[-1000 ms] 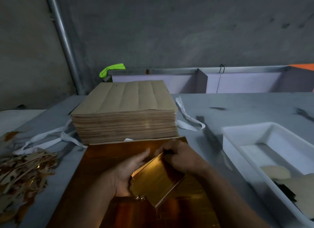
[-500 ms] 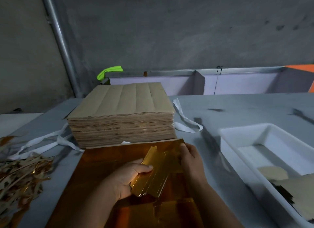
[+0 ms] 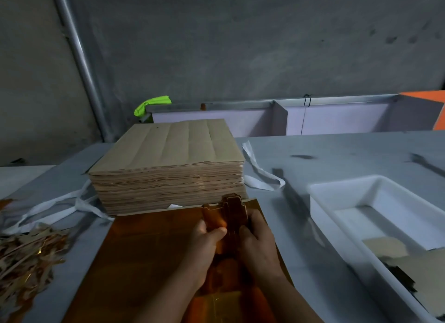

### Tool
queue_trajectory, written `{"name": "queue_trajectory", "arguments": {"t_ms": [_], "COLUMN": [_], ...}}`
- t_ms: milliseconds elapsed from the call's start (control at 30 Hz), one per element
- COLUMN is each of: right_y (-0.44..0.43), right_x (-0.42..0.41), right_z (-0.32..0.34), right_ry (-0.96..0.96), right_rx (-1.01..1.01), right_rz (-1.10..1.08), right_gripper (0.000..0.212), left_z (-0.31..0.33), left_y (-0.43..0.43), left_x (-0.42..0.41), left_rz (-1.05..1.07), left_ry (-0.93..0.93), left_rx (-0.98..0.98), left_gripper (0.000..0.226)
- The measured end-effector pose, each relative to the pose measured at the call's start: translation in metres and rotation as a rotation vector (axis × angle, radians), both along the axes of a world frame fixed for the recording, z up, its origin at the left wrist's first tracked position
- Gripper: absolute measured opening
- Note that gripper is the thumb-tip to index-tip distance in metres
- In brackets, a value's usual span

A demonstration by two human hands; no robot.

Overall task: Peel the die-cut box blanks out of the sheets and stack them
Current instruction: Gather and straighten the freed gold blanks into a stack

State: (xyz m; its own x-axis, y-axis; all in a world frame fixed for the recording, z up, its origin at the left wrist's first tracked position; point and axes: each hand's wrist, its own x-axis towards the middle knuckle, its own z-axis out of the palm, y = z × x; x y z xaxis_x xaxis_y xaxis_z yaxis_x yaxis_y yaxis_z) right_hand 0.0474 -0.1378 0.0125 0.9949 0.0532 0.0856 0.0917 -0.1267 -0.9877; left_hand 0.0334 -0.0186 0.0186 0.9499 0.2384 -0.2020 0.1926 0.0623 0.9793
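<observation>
Gripped box blanks, lower centre
My left hand and right hand curl round them, hiding their lower half; sheet stack behind, tray cut off lower right.

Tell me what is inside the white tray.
In the white tray, brown card pieces and a dark scrap lie at the near end; its far end is bare. Anything under them is covered.
</observation>
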Motion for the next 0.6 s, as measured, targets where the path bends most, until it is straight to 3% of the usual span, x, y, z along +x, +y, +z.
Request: {"name": "queue_trajectory", "arguments": {"t_ms": [367,600], "right_y": [0.000,-0.001], "right_x": [-0.008,-0.009], "right_z": [-0.018,-0.031], "right_ry": [0.006,0.013], "right_rx": [0.037,-0.045], "right_rz": [-0.002,0.001], "right_gripper": [0.053,0.031], "left_z": [-0.008,-0.012], "left_y": [-0.026,-0.027], "left_x": [-0.002,-0.001], "left_rz": [0.073,0.084], "left_ry": [0.071,0.097], "left_rx": [0.025,0.025], "left_gripper": [0.020,0.025]}}
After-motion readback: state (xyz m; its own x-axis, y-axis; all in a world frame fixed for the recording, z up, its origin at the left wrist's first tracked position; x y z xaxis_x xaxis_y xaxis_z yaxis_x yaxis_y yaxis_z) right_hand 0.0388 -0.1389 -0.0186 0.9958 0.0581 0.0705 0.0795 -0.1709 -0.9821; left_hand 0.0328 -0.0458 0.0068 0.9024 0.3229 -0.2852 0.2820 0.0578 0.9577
